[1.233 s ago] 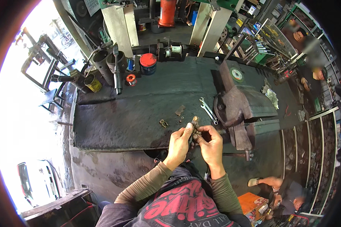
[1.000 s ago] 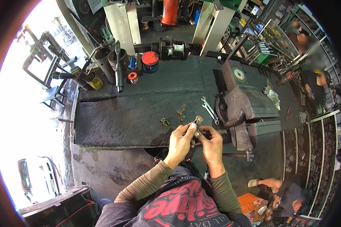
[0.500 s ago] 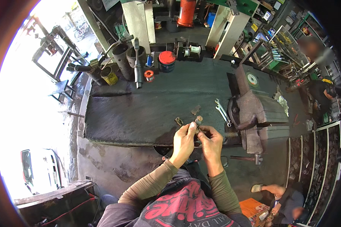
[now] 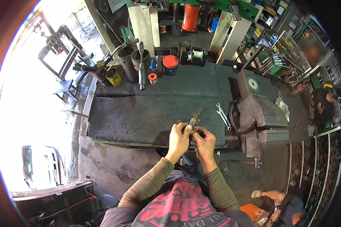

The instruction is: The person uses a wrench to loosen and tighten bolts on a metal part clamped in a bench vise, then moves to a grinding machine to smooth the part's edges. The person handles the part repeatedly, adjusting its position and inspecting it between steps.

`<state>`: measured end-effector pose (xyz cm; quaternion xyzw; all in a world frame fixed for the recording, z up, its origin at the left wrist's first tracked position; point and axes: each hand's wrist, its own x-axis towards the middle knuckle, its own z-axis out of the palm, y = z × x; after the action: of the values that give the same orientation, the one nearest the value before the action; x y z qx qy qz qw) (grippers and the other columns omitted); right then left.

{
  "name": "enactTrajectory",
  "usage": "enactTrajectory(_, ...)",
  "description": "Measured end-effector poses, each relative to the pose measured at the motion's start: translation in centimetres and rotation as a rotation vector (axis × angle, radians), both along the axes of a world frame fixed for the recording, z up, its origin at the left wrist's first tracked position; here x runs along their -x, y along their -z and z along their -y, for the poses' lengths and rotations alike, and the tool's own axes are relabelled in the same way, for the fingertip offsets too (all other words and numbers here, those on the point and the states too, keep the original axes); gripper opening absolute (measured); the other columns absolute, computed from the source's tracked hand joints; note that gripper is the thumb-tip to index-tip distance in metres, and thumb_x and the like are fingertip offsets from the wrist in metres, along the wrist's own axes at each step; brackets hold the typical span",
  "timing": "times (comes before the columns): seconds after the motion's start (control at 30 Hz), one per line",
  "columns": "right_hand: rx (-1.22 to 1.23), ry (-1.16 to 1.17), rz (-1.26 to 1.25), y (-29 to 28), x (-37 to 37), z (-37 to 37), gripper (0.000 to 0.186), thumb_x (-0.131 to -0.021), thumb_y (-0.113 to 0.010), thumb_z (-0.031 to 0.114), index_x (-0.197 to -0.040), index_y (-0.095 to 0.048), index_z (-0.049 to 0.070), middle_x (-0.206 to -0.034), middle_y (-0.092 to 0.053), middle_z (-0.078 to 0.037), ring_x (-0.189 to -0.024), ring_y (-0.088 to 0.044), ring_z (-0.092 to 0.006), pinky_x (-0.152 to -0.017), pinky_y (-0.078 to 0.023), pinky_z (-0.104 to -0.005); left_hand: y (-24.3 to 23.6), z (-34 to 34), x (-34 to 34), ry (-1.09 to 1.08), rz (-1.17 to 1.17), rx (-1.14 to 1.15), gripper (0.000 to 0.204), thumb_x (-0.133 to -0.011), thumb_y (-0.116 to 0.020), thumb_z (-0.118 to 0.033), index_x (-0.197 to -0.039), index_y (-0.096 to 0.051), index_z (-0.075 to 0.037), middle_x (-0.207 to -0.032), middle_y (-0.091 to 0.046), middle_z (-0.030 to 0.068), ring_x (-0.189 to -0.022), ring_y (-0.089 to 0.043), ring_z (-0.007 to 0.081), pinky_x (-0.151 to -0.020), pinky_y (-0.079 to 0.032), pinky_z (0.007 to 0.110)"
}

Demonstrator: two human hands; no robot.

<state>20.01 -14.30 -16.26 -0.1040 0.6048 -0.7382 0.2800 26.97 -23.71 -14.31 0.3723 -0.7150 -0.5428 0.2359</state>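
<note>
My left hand (image 4: 179, 139) and my right hand (image 4: 205, 144) meet over the near edge of the dark workbench (image 4: 147, 113). Between their fingertips is a small brownish metal fitting (image 4: 193, 121) with a rounded end; the fingers cover its lower part. Both hands are closed on it, the left thumb pressing along its side. Just beyond the fitting shows a flat metal piece (image 4: 197, 112); whether they touch I cannot tell. A small metal clip (image 4: 179, 121) lies by my left fingertips, partly hidden. Two wrenches (image 4: 224, 116) rest to the right of my hands.
A large bench vise (image 4: 257, 109) stands on the right, with a round disc (image 4: 252, 84) on it. Along the back are a red-lidded tub (image 4: 170, 65), a solder spool (image 4: 152, 78), metal cylinders (image 4: 125, 62) and a yellow can (image 4: 113, 77). A person (image 4: 288, 208) crouches at lower right.
Both hands have shifted slightly left with the metal fitting, which is turned a little. The clip is more covered by my left fingers. The whole view has also tilted slightly.
</note>
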Motion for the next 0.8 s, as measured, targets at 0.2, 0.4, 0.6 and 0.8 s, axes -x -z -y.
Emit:
enactTrajectory(0.2, 0.006, -0.001, 0.027, 1.8, 0.1, 0.1, 0.024, -0.094, -0.066, -0.003, -0.117, -0.069, -0.007, -0.104, -0.072, -0.008, -0.087, -0.066, -0.0117, -0.077, -0.053, -0.0243, 2.6, -0.8, 0.3, -0.064, -0.123, -0.309, 0.034, -0.102, -0.06, -0.024, -0.114, -0.07, 0.006, -0.1, -0.071, 0.0214, -0.091, -0.068, 0.0287, -0.083, -0.052, 0.039)
enactTrajectory(0.4, -0.077, -0.094, -0.052, 2.1, -0.3, 1.6, 0.025, -0.096, -0.064, -0.004, -0.119, -0.07, -0.007, -0.11, -0.072, -0.009, -0.098, -0.066, -0.0133, -0.087, -0.053, -0.0258, 3.2, -0.9, 0.1, -0.248, -0.101, -0.163, 0.033, -0.101, -0.062, -0.022, -0.116, -0.07, 0.006, -0.102, -0.073, 0.0184, -0.092, -0.068, 0.0241, -0.083, -0.052, 0.036)
enactTrajectory(0.6, 0.082, -0.267, 0.128, 0.4, -2.5, 5.5, 0.023, -0.094, -0.065, -0.005, -0.116, -0.073, -0.006, -0.105, -0.073, -0.008, -0.092, -0.066, -0.0125, -0.084, -0.053, -0.0253, 1.0, 1.9, -4.3, -0.358, -0.308, -0.509, 0.032, -0.106, -0.058, -0.022, -0.113, -0.07, 0.007, -0.094, -0.068, 0.002, -0.082, -0.056, 0.0083, -0.074, -0.047, 0.025)
enactTrajectory(0.8, 0.058, -0.451, 0.125, -0.9, -8.0, 10.6, 0.021, -0.097, -0.063, -0.005, -0.116, -0.07, -0.007, -0.106, -0.073, -0.009, -0.091, -0.068, -0.0134, -0.084, -0.055, -0.0248, 0.4, 5.1, -10.3, -0.55, -0.478, -0.469, 0.029, -0.108, -0.057, -0.024, -0.115, -0.069, 0.002, -0.09, -0.063, -0.0051, -0.076, -0.05, 0.0021, -0.066, -0.042, 0.021)
